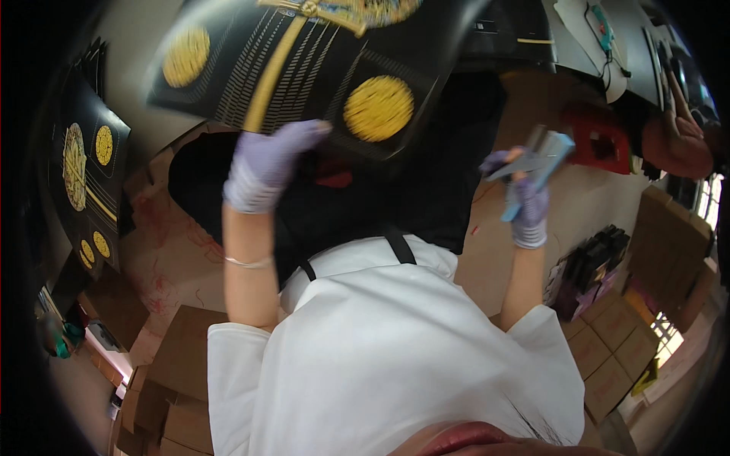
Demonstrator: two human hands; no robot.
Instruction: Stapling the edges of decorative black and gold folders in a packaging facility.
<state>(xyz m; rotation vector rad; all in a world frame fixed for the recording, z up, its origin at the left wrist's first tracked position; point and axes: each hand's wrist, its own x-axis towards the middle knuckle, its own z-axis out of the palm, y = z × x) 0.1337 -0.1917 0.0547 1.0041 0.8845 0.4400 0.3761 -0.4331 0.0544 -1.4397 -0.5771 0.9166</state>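
Note:
My left hand [266,167], in a lavender fingerless-looking glove, grips the near edge of a large black printed board [312,83]. Yellow discs, a gold stripe and rows of pale lines decorate this glossy board, which is tilted and blurred by motion. The fingers beneath it are hidden. Off to the right, my right hand [528,201], gloved alike, is closed around a light-blue and grey hand tool [544,163]. Its shape resembles a stapler, but blur hides its exact kind. A gap separates this tool from the board.
A similar black board [87,163] stands at the left. Grey tabletop [152,129] runs behind the held board. Cardboard boxes [182,357] are stacked lower left, with more boxes [612,346] lower right. Near a red stool [601,144], another person's arm [677,144] shows at upper right.

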